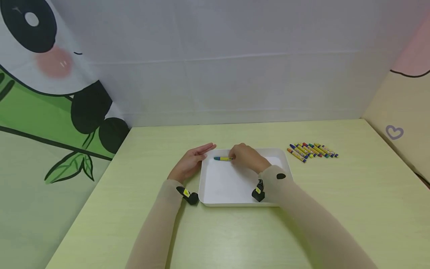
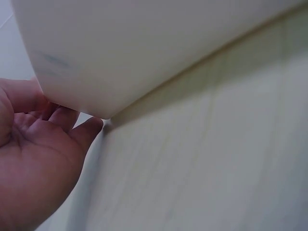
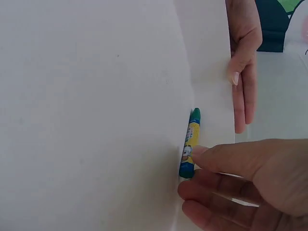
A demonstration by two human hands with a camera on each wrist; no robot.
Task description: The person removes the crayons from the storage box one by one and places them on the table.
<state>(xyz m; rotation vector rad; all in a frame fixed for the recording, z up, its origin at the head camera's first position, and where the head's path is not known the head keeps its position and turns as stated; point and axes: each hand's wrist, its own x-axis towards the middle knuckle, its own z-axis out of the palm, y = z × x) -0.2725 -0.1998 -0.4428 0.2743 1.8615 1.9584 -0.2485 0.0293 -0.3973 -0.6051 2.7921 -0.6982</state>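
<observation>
A green crayon (image 1: 220,158) with a yellow wrapper lies along the far edge of a white tray (image 1: 225,186). My right hand (image 1: 248,157) reaches over the tray and holds the crayon by its blunt end. In the right wrist view, the thumb presses on the wrapper of the crayon (image 3: 190,139), with the other fingers curled at its lower end. My left hand (image 1: 190,161) is at the tray's far left corner, fingers straight and thumb at the rim. The left wrist view has the thumb of this hand (image 2: 43,154) close against the tray's outer wall (image 2: 110,53).
Several crayons (image 1: 312,150) lie side by side in a slanted row on the pale table (image 1: 352,209), right of the tray. Behind the table hangs a plain light cloth (image 1: 218,86). Printed cartoon panels stand at both sides.
</observation>
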